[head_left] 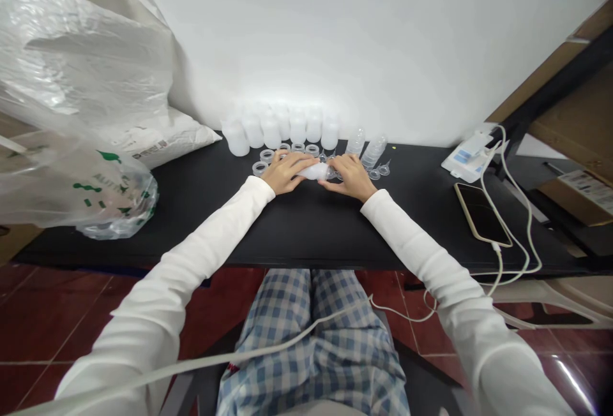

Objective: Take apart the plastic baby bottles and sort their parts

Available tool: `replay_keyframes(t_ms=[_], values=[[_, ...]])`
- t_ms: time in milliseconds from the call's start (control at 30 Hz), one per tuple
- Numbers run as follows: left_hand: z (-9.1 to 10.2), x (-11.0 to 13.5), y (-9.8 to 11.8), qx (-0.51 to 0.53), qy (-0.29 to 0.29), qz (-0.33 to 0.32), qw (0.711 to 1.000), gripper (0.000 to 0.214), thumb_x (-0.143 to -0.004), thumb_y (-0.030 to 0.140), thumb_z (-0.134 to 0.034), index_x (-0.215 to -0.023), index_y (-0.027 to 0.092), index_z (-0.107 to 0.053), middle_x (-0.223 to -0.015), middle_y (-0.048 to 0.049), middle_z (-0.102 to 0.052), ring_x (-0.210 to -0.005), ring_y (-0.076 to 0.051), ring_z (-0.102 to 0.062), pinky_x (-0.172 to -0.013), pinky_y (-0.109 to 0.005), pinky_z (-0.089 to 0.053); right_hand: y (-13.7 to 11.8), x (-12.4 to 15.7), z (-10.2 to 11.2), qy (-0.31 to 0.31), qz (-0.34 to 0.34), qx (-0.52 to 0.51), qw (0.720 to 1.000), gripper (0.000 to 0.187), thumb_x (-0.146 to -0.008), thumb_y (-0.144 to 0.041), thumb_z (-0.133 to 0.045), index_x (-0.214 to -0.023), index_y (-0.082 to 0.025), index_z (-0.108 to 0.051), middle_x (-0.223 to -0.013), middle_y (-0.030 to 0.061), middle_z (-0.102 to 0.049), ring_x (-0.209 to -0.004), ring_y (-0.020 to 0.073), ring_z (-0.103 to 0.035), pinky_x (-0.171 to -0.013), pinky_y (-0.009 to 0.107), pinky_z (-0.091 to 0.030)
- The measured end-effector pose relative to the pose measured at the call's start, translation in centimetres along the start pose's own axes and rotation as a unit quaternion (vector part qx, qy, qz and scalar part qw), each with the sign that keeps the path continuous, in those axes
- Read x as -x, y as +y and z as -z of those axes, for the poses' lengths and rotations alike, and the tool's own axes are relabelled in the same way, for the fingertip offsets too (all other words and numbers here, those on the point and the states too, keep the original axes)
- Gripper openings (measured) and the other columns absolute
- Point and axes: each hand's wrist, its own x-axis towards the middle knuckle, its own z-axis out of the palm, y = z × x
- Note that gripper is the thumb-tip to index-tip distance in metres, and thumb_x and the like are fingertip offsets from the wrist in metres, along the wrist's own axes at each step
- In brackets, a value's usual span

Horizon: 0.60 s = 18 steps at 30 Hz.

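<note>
Head: left grip [283, 171], right grip [353, 177] clasping white bottle [314, 171]; open room toward table edge [306, 261].

you get soft, fairly even light, brightest on the wall [373, 39] behind the white containers [297, 126], whose edges wash out. glare streaks the floor [550, 365] at lower right; wide-angle distortion stretches your sleeves [143, 314] toward the edges.

A single head camera looks forward and steeply down over the checked trousers [311, 352], facing the white wall [335, 39]; its wide view sets the hands [286, 172] mid-frame, fairly small, across the black worktop [306, 231].
</note>
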Motion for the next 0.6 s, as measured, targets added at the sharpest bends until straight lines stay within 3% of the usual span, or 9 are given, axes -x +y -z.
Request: replay_keyframes(t_ms=[333,433,600], values=[[-0.5,0.0,0.9,-0.016,-0.002,-0.023,1.000,0.058,-0.088,0.012,-0.053,-0.144,0.028,-0.057,-0.133,-0.0115,-0.069,-0.121,-0.028,-0.064,-0.106,-0.048,-0.037,0.5,0.2,-0.5,0.010,0.027,-0.006,1.000,0.040,-0.091,-0.057,-0.057,-0.076,-0.020,-0.057,-0.066,0.0011,-0.056,-0.065,0.0180,-0.049,-0.075,0.036,-0.034],[-0.5,0.0,0.6,-0.024,0.000,-0.009,1.000,0.059,-0.085,0.012,-0.055,-0.142,0.028,-0.058,-0.131,-0.0121,-0.069,-0.119,-0.029,-0.064,-0.104,-0.049,-0.037,0.3,0.0,-0.4,-0.014,0.019,0.011,1.000,0.042,-0.093,-0.059,-0.054,-0.082,-0.020,-0.058,-0.070,0.0027,-0.059,-0.069,0.0194,-0.051,-0.077,0.037,-0.035],[-0.3,0.0,0.3,-0.027,0.024,0.018,0.999,0.052,-0.085,0.023,-0.060,-0.137,0.024,-0.061,-0.123,-0.0128,-0.071,-0.112,-0.031,-0.065,-0.100,-0.048,-0.038,0.4,-0.2,0.7,0.001,-0.011,0.024,1.000,0.042,-0.098,-0.058,-0.045,-0.101,-0.018,-0.059,-0.087,0.0069,-0.066,-0.082,0.0232,-0.058,-0.084,0.039,-0.038]])
